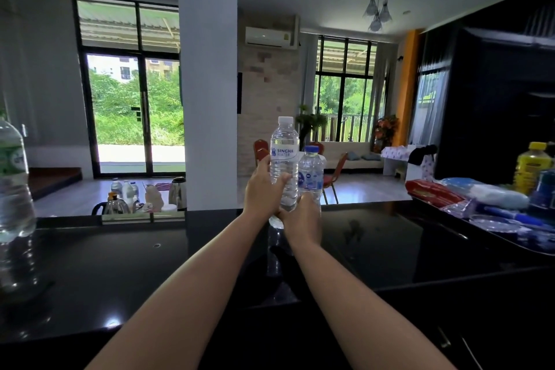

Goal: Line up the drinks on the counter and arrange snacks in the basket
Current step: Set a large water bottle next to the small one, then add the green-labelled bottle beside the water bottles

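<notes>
Counter (120, 264), black and glossy, fills the lower half of the frame and mirrors what stands on it. A big bottle (12, 183) with a green label stands upright on it at the far left edge, well apart from the hands.

Two bare forearms reach up from the bottom centre toward the counter's far edge and meet in the middle of the frame.

At the right edge, things lie close together on the counter. A red pack (432, 192) lies nearest the centre, with a blue-and-white pack (486, 192) just beside it. A yellow bottle (533, 168) stands behind them.

The Singha bottle (284, 159), clear with a white cap, is in the middle of the frame and leans slightly left at its base. Whether its bottom touches the counter is not clear.

The blue-cap bottle (310, 168) stands upright just right of it, the two touching or nearly so.

The left hand (264, 189) grips the Singha bottle at mid-height. Its thumb is curled across the front and its fingers are wrapped round the left side.

The right hand (301, 213) is curled round the lower part of the blue-cap bottle. Its fingers go round the far side, hidden. The two hands touch below the Singha bottle's label.
</notes>
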